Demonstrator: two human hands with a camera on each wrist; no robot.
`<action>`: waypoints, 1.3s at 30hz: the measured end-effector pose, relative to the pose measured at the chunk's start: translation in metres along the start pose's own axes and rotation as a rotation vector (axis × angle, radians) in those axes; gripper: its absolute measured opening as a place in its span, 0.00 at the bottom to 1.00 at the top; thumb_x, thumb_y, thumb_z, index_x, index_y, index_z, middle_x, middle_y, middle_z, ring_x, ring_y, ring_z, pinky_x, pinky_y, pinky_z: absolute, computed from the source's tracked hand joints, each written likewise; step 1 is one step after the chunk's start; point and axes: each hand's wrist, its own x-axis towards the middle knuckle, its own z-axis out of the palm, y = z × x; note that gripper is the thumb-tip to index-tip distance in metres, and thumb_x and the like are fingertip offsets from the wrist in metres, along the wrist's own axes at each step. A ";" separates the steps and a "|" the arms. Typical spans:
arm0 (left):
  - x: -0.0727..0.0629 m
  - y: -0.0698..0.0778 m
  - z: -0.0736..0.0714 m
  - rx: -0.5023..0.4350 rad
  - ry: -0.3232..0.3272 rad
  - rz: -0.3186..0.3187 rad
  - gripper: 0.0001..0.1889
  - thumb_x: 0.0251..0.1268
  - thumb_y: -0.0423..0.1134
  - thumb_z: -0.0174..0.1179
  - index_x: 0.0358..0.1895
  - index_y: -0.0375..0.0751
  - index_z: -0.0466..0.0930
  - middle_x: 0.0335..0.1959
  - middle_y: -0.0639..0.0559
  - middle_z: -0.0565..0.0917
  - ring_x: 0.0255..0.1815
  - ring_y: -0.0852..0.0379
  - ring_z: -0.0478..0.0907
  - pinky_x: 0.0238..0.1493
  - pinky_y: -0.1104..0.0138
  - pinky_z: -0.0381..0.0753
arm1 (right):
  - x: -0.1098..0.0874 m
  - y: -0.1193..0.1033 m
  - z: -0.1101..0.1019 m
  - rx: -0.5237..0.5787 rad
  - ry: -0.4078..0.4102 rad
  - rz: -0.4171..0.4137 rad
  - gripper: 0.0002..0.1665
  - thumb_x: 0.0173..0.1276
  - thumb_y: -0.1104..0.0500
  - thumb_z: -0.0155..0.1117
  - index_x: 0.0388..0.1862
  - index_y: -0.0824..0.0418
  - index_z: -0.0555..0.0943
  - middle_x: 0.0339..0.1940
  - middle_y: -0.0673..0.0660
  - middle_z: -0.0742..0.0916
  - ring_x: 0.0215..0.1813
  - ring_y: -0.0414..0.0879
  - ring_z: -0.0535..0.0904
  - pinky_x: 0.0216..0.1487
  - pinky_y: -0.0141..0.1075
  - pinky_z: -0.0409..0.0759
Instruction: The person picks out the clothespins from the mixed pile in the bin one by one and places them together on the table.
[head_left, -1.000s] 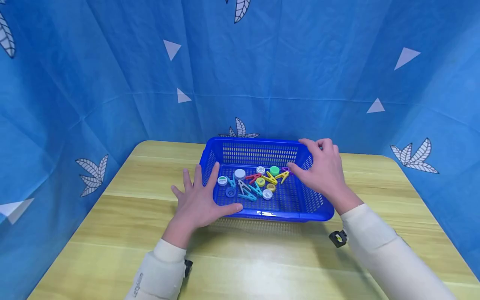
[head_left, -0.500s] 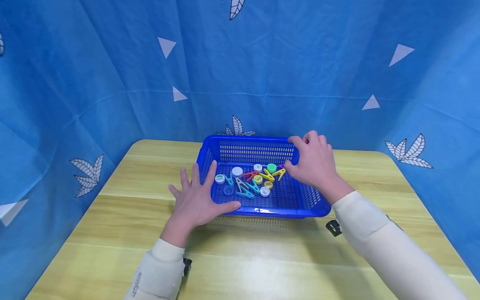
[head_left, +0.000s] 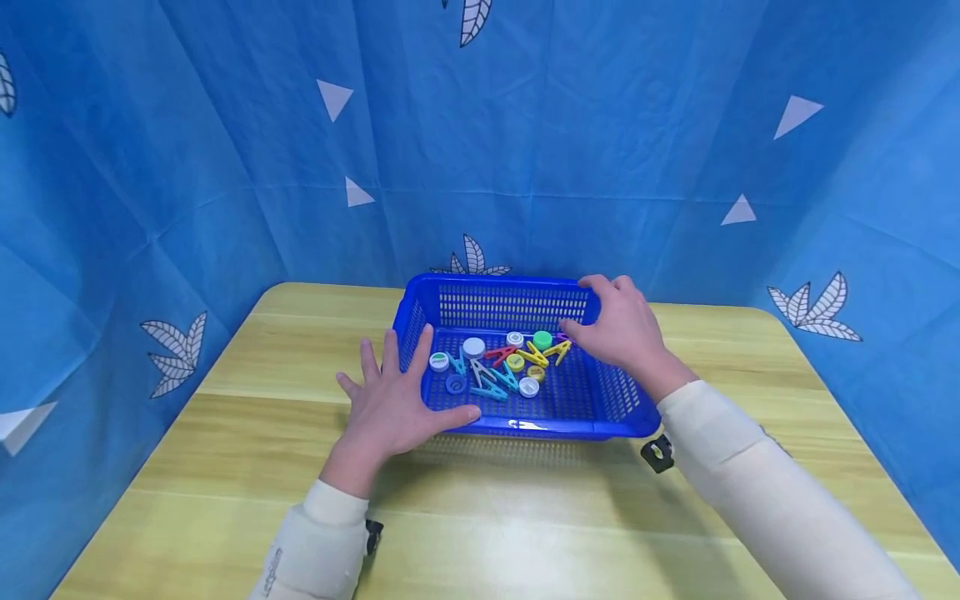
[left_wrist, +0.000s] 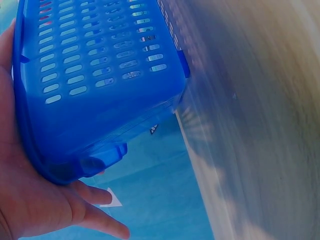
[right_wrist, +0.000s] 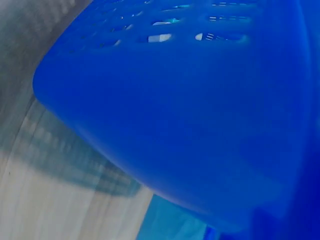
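A blue plastic basket [head_left: 525, 427] holds several bottle caps and small clothespins. My left hand [head_left: 390, 408] lies at its near left corner with fingers spread and thumb along the front rim; it grips nothing. In the left wrist view, that palm rests against the basket's rim. My right hand [head_left: 622, 329] hangs over the right end, thumb and forefinger apart. The thumb is above the basket's inside, close to a purple clothespin [head_left: 561, 337] that is partly hidden. Nearby lie a yellow clothespin [head_left: 558, 352], a green cap [head_left: 542, 340] and a red clothespin [head_left: 501, 356].
The basket stands on a wooden table [head_left: 487, 517], toward its far edge. Turquoise clothespins [head_left: 489, 390], a white cap [head_left: 473, 347] and a blue cap [head_left: 455, 383] lie on the left of the basket floor. A blue patterned curtain [head_left: 540, 150] surrounds the table.
My right hand has shifted slightly left, its thumb further in over the basket. My left hand keeps its place at the corner. The head view has swung a little.
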 end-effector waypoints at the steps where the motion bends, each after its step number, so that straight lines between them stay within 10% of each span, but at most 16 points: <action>1: 0.000 0.000 0.001 0.000 0.000 0.001 0.69 0.35 0.90 0.51 0.81 0.64 0.32 0.80 0.33 0.36 0.74 0.25 0.22 0.56 0.23 0.23 | 0.000 0.001 0.001 0.021 -0.009 0.016 0.41 0.64 0.41 0.69 0.71 0.57 0.71 0.56 0.65 0.75 0.53 0.60 0.71 0.51 0.58 0.75; 12: -0.001 0.000 -0.001 0.002 -0.002 0.003 0.70 0.33 0.91 0.48 0.82 0.63 0.33 0.80 0.33 0.36 0.74 0.24 0.22 0.56 0.23 0.24 | 0.004 0.002 0.016 0.267 -0.093 0.172 0.43 0.67 0.41 0.67 0.73 0.61 0.65 0.59 0.68 0.77 0.56 0.61 0.74 0.54 0.56 0.78; 27: 0.000 0.000 -0.001 0.002 -0.011 -0.004 0.69 0.33 0.91 0.47 0.82 0.64 0.33 0.80 0.34 0.35 0.74 0.25 0.21 0.56 0.23 0.23 | 0.005 0.006 0.033 0.331 -0.230 0.349 0.44 0.67 0.39 0.67 0.72 0.60 0.65 0.65 0.68 0.74 0.63 0.64 0.72 0.61 0.61 0.72; 39: -0.001 0.000 -0.001 -0.001 -0.018 -0.001 0.69 0.33 0.91 0.48 0.82 0.64 0.33 0.80 0.33 0.35 0.74 0.25 0.21 0.56 0.22 0.24 | 0.006 0.007 0.046 0.298 -0.290 0.300 0.35 0.66 0.45 0.69 0.66 0.61 0.73 0.67 0.66 0.75 0.67 0.65 0.68 0.64 0.62 0.68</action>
